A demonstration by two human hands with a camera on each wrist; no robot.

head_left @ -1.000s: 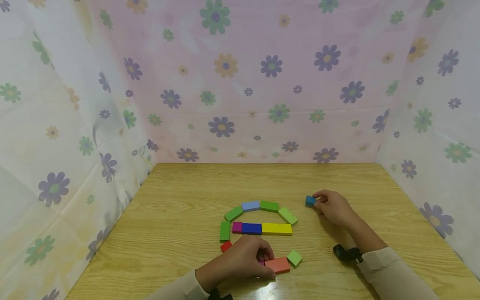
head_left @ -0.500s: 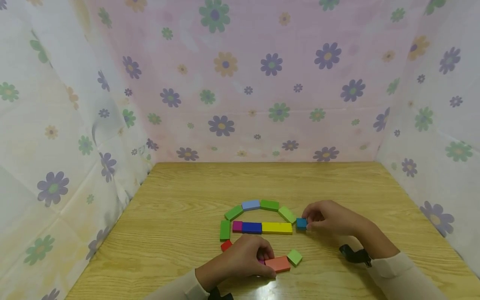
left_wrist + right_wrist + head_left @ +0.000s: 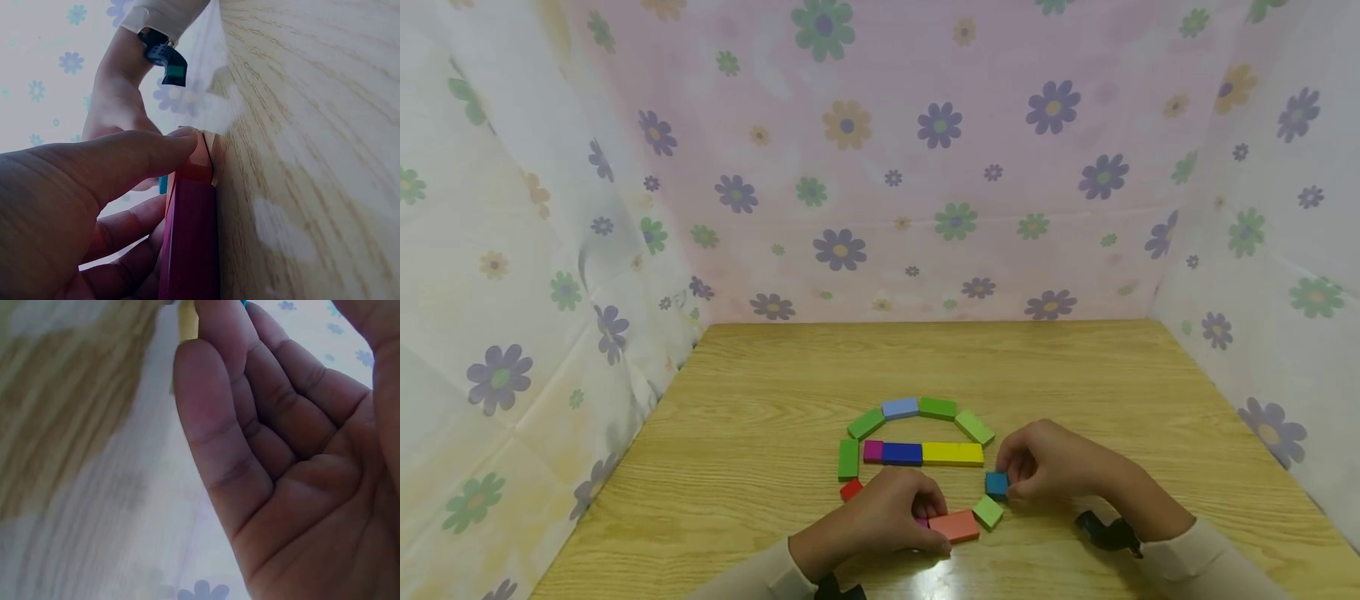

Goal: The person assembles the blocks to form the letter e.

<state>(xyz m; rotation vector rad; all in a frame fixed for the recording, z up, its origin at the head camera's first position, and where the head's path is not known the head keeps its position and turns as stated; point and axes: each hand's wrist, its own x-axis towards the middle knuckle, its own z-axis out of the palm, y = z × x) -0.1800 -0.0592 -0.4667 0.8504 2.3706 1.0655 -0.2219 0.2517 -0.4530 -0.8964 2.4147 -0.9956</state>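
My right hand (image 3: 1063,465) pinches a small blue block (image 3: 996,485) down near the table, just behind a lime-green block (image 3: 988,512). Thumb and fingers of my left hand (image 3: 891,512) hold a coral block (image 3: 957,526) at its left end. A magenta block (image 3: 195,240) lies end to end with the coral one in the left wrist view, mostly covered by the hand from above. To the left, a red block (image 3: 852,490) peeks out from behind the left hand. In the right wrist view, the fingers (image 3: 203,400) hide nearly all of the blue block.
Green blocks (image 3: 848,459) and a light blue block (image 3: 900,408) form an arc, ending in a lime block (image 3: 974,427). Inside it lies a row of magenta (image 3: 873,452), dark blue (image 3: 902,453) and yellow (image 3: 952,453) blocks. Flowered cloth (image 3: 910,167) surrounds the wooden table (image 3: 760,367).
My right hand has brought the blue block from the far right toward me and leftward, past the yellow block's end, to beside the lime-green block. My left hand has stayed in place.
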